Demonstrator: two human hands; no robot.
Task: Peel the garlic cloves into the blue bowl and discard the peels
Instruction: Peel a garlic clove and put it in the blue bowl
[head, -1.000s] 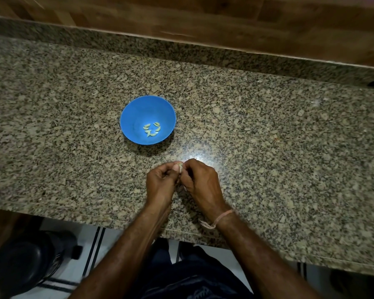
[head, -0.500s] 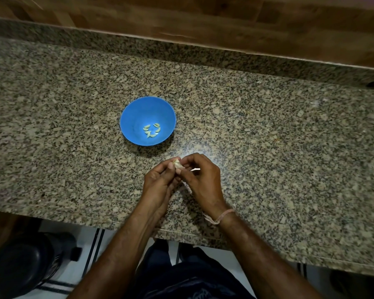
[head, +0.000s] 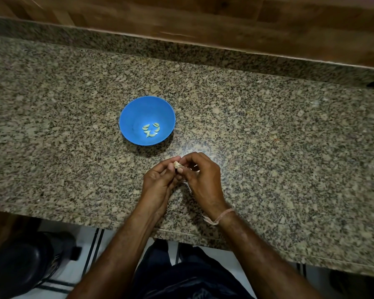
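Two hands (head: 181, 178) over speckled granite counter (head: 268, 147) — wooden wall (head: 203, 16) seemingly behind

Head view, steeply down onto countertop (head: 268, 147)

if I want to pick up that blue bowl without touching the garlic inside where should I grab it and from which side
Take the blue bowl by its rim, with a pinch grip: thumb outside, fingers just over the edge. Its wall flares wide and smooth, so the sides probably give little hold. The peeled cloves lie low, toward the near right of the bottom, so the far left rim is clearest. The left hand is nearer, though it now holds a garlic clove.
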